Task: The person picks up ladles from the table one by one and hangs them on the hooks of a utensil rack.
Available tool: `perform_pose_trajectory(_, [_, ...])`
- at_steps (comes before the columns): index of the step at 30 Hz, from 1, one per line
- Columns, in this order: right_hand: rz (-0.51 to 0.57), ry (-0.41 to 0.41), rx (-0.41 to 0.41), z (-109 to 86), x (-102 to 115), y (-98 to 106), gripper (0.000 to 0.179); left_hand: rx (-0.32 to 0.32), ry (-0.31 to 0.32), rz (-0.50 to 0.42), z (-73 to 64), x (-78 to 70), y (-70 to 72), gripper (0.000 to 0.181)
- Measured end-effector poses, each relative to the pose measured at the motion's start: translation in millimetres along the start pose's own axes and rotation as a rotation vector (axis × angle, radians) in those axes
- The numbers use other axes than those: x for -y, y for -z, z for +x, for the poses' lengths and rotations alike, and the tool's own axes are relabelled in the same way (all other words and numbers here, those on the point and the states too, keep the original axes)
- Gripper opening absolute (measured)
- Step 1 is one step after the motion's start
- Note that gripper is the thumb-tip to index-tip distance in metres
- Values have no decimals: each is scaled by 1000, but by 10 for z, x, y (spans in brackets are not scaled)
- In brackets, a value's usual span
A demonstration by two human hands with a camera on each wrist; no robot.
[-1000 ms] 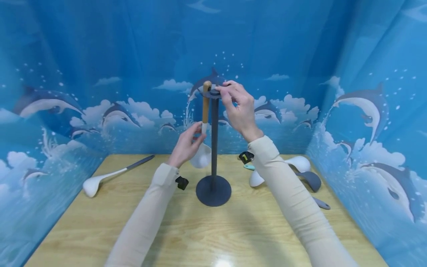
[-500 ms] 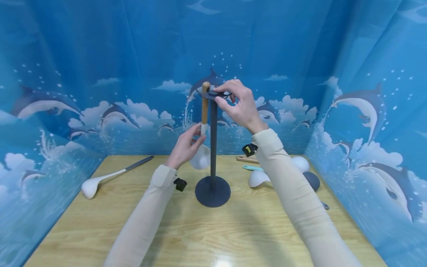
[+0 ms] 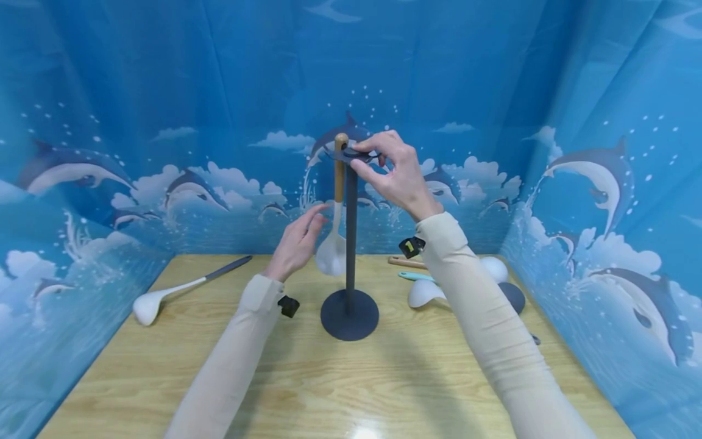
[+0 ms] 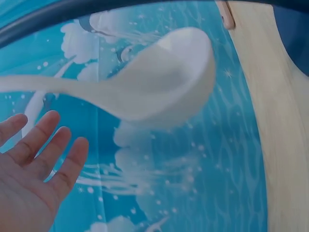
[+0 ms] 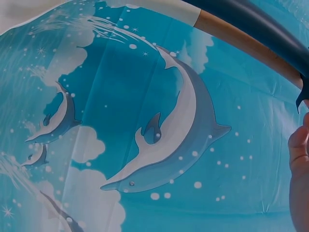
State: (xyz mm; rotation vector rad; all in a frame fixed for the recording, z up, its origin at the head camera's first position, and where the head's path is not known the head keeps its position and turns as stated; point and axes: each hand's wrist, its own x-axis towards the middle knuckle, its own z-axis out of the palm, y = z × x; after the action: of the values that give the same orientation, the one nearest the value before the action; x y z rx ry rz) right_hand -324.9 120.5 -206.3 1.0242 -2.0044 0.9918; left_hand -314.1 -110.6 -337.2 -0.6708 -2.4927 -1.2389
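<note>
A white ladle with a wooden handle hangs bowl down from the round top of a dark utensil stand. My left hand is just left of the ladle, fingers extended and holding nothing. In the left wrist view that hand shows spread fingers below the white stem of the ladle. My right hand pinches the right side of the stand's top between thumb and fingers. The right wrist view catches only part of this hand at the edge, near the dark pole.
A white ladle with a dark grey handle lies at the table's left. On the right lie a white ladle, a turquoise handle, a wooden handle and a dark ladle bowl, partly behind my right sleeve. A dolphin-print curtain surrounds the table.
My left hand has let go of the ladle's stem and drawn back to the left. The ladle now hangs freely. My right hand shifted slightly and took a pinch on the stand's top.
</note>
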Motion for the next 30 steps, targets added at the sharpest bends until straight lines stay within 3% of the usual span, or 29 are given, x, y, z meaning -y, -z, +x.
perform_pose_trajectory(7, [-34, 11, -9, -20, 11, 0, 26, -11, 57, 45, -129, 262, 125, 62])
perform_pose_trajectory(17, [-41, 51, -47, -22, 35, -38, 25, 55, 140, 125, -392, 701, 318, 63])
perform_pose_trajectory(30, [-54, 59, -66, -33, 17, -56, 24, 124, 273, 168, -507, 1137, 561, 65])
